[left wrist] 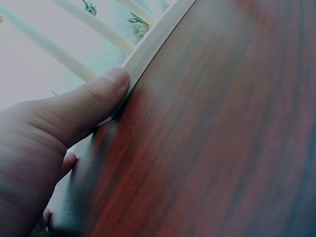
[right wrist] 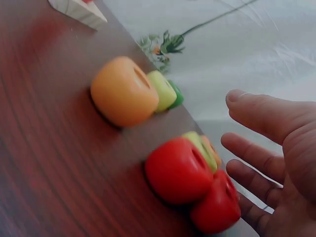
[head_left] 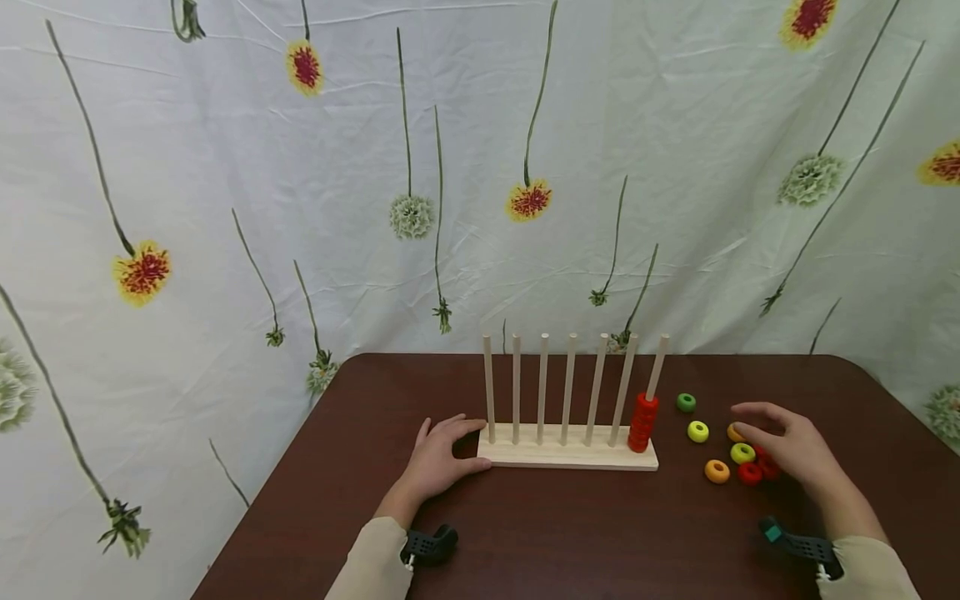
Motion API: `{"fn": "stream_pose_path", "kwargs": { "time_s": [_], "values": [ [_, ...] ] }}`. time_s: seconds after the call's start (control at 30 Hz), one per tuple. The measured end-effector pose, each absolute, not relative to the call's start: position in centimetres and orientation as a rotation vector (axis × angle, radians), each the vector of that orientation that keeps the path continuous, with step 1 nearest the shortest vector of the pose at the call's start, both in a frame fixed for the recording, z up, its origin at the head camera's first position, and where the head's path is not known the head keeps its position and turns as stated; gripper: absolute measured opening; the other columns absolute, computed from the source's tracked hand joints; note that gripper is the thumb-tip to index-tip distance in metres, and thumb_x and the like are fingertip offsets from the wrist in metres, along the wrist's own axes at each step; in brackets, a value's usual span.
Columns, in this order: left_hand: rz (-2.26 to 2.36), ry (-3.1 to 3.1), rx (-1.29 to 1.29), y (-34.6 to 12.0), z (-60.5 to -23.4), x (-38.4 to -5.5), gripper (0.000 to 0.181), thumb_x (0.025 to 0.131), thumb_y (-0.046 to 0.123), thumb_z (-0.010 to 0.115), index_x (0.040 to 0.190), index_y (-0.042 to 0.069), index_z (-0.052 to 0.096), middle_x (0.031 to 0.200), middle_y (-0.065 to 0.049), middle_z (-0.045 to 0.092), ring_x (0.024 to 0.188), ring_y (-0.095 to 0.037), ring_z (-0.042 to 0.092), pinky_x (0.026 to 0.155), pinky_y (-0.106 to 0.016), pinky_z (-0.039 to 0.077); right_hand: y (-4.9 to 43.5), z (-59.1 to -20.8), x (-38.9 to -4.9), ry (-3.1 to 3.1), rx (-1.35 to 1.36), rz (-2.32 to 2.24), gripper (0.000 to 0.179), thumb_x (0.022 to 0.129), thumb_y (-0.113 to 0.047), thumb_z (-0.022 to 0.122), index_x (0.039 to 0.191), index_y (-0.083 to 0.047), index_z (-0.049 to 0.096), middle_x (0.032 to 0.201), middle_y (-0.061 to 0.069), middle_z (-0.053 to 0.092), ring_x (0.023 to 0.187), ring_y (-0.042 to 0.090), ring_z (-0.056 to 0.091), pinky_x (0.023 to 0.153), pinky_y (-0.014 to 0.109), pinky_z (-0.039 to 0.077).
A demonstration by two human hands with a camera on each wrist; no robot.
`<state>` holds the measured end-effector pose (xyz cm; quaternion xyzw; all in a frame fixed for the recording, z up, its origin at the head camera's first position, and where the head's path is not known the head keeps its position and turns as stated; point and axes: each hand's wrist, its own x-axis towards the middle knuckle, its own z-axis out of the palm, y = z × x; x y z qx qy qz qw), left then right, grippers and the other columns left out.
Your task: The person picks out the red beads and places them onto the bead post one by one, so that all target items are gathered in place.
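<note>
A wooden peg stand point(head_left: 570, 454) with several upright pegs stands on the table. On its rightmost peg is a stack of red beads point(head_left: 642, 423). My left hand point(head_left: 438, 462) grips the stand's left end, thumb on the front edge and fingers toward the back; the left wrist view shows the thumb point(left wrist: 106, 89) against the base. My right hand point(head_left: 798, 450) hovers over loose beads at the right, fingers apart and nothing between them. Under and beside it lie red beads point(right wrist: 177, 170), a yellow-green bead point(head_left: 742, 453) and an orange bead point(head_left: 734, 432), partly hidden by the fingers.
Between the stand and the right-hand cluster lie a green bead point(head_left: 686, 402), a yellow bead point(head_left: 698, 432) and another orange bead point(head_left: 717, 472). The dark brown table point(head_left: 585, 533) ends at a white flower-print cloth point(head_left: 480, 167) hanging behind it.
</note>
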<state>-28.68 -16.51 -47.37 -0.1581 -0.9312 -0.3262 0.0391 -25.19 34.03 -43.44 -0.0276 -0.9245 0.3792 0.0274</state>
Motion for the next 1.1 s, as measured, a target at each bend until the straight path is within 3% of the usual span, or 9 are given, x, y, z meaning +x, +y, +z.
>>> {"fn": "stream_pose_path", "kwargs": {
  "time_s": [0.17,0.3,0.43,0.53,0.73,0.97,1.1],
  "values": [
    [-1.005,-2.856,-0.484,-16.5,-47.3,-28.6,0.062,0.081,0.042,0.082,0.137,0.024,0.063,0.143,-0.004,0.06,0.145,-0.029,0.042,0.122,-0.066,0.006,34.9,-43.8,-25.2,-2.889,-0.122,1.256,0.069,0.098,-0.054,0.057,0.14,0.001,0.051,0.147,0.034,0.041,0.121,0.045,0.046,0.092,0.056,0.045],
    [-0.998,-2.856,-0.483,-16.5,-47.3,-28.6,0.062,0.08,0.043,0.082,0.137,0.024,0.063,0.142,-0.004,0.061,0.145,-0.029,0.043,0.122,-0.065,0.006,35.6,-44.0,-25.2,-2.92,-0.129,1.271,0.072,0.098,-0.055,0.056,0.141,0.002,0.049,0.149,0.035,0.037,0.125,0.048,0.042,0.094,0.06,0.043],
    [-0.991,-2.856,-0.485,-16.5,-47.4,-28.6,0.063,0.08,0.043,0.082,0.137,0.024,0.063,0.142,-0.003,0.061,0.145,-0.029,0.043,0.122,-0.065,0.006,36.3,-44.3,-25.0,-2.945,-0.104,1.254,0.066,0.102,-0.049,0.052,0.141,0.004,0.049,0.148,0.037,0.037,0.126,0.051,0.039,0.096,0.065,0.04],
    [-0.987,-2.855,-0.489,-16.5,-47.3,-28.6,0.063,0.08,0.043,0.082,0.137,0.024,0.063,0.142,-0.003,0.061,0.145,-0.029,0.043,0.122,-0.066,0.006,36.7,-44.4,-24.9,-2.956,-0.069,1.27,0.053,0.105,-0.035,0.049,0.14,0.005,0.05,0.148,0.038,0.036,0.128,0.054,0.036,0.097,0.069,0.036],
    [-0.996,-2.857,-0.489,-16.5,-47.2,-28.6,0.063,0.081,0.043,0.082,0.137,0.023,0.063,0.142,-0.003,0.061,0.145,-0.029,0.042,0.122,-0.066,0.006,36.9,-44.4,-24.8,-2.969,-0.015,1.329,0.041,0.103,-0.009,0.044,0.141,0.005,0.05,0.15,0.038,0.034,0.131,0.055,0.032,0.098,0.07,0.035],
    [-0.991,-2.856,-0.483,-16.5,-47.2,-28.5,0.062,0.08,0.042,0.082,0.137,0.023,0.063,0.142,-0.003,0.061,0.145,-0.029,0.043,0.122,-0.066,0.007,37.1,-44.4,-24.6,-2.96,-0.048,1.421,0.044,0.099,-0.002,0.039,0.142,0.004,0.048,0.153,0.038,0.028,0.134,0.056,0.027,0.1,0.073,0.03],
    [-0.991,-2.86,-0.481,-16.5,-47.1,-28.5,0.062,0.08,0.042,0.082,0.137,0.024,0.063,0.142,-0.003,0.061,0.145,-0.029,0.042,0.122,-0.066,0.006,37.3,-44.6,-24.6,-2.962,-0.037,1.403,0.043,0.1,-0.003,0.042,0.142,0.004,0.049,0.152,0.037,0.031,0.132,0.054,0.031,0.098,0.068,0.035]
  ]
}}
